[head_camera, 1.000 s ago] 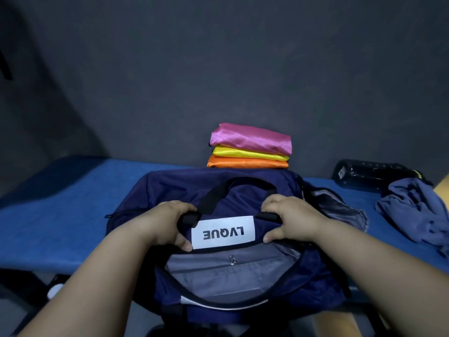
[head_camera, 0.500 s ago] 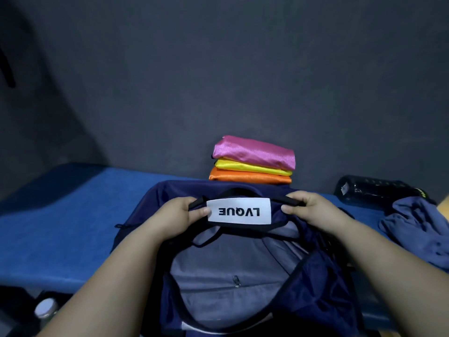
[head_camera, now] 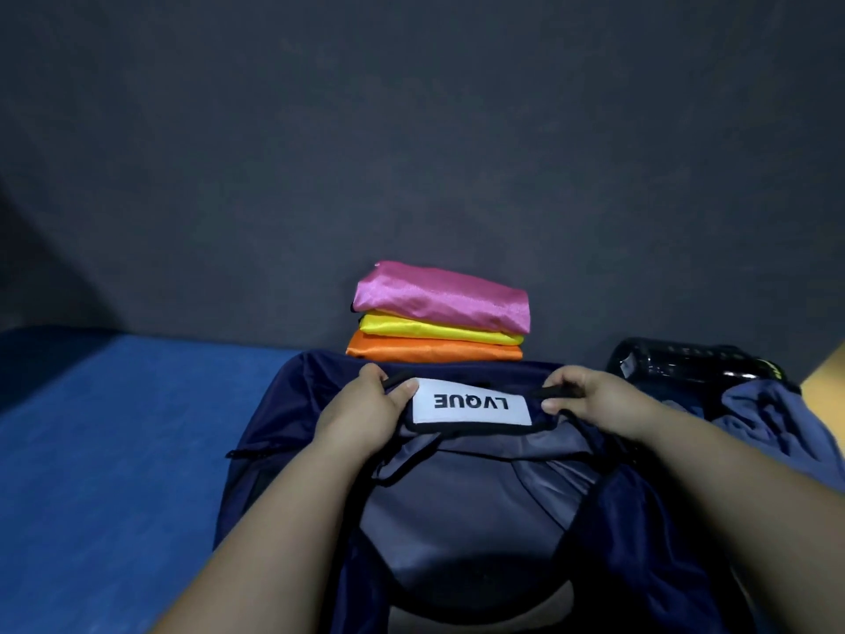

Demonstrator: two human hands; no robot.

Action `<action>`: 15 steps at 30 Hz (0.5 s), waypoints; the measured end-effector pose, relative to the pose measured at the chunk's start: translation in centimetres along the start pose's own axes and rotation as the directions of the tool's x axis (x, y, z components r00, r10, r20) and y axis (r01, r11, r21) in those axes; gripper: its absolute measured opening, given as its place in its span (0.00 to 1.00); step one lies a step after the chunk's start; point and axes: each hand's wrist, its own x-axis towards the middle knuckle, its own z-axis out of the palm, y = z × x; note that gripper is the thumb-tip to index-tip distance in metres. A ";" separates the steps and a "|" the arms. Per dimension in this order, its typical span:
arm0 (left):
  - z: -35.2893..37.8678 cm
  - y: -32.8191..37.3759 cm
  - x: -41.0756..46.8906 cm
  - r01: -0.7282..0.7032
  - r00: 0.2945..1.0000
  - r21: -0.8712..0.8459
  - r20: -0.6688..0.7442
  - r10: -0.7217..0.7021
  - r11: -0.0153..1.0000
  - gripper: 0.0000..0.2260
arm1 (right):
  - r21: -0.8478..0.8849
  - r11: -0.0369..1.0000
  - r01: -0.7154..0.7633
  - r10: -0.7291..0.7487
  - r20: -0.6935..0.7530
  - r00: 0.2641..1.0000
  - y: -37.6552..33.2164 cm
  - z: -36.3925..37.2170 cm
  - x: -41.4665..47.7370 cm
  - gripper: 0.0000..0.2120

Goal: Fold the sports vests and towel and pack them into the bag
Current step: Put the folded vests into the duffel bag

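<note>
Working at the blue tabletop (head_camera: 114, 427), with the navy bag (head_camera: 283, 414) lying at the near side, mouth gaping toward the body and grey lining showing. Lifting the far rim with both hands: left grip (head_camera: 366, 407) clamped on rim and strap just beside the white label (head_camera: 471, 402), right grip (head_camera: 594, 400) clamped on the strap at the other end. Probably losing the opening on letting go, since soft cloth is collapsing easily, and so blocking the packing. Seeing the towel (head_camera: 777, 418) crumpled at the right, not yet folded, touching the bag; possibly dragging it along when pulling the bag. Finding the vests (head_camera: 434, 331) folded in a pile just behind the bag, pink on yellow on orange; shiny cloth, so likely sliding apart when lifting all together. Also risking a knock to the dark bottle (head_camera: 676, 363) lying behind the towel.
</note>
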 end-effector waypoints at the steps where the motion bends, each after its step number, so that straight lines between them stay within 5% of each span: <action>1: 0.2 0.2 0.1 0.008 1.000 0.066 -0.023 -0.007 0.998 0.19 | -0.092 0.996 0.005 -0.006 -0.015 1.000 0.1 0.2 0.3 0.09; 4: 0.7 0.0 0.0 -0.042 0.977 0.170 -0.198 0.075 0.985 0.16 | -0.353 0.936 -0.003 -0.015 -0.048 0.999 -0.3 0.5 0.3 0.18; 7: 1.0 -0.2 -0.2 -0.255 0.870 0.256 -0.361 0.337 0.932 0.12 | -0.587 0.809 0.034 -0.102 -0.083 0.991 -1.4 0.3 -0.4 0.22; 10: 1.0 0.1 -0.6 -0.346 0.873 0.276 -0.255 0.416 0.897 0.12 | -0.743 0.664 0.086 -0.190 -0.056 0.980 -3.0 0.5 -1.2 0.20; 15: 0.8 0.1 -0.9 -0.259 0.930 0.368 -0.154 0.333 0.893 0.09 | -0.757 0.653 0.027 -0.064 -0.019 0.998 -4.8 2.2 -1.5 0.08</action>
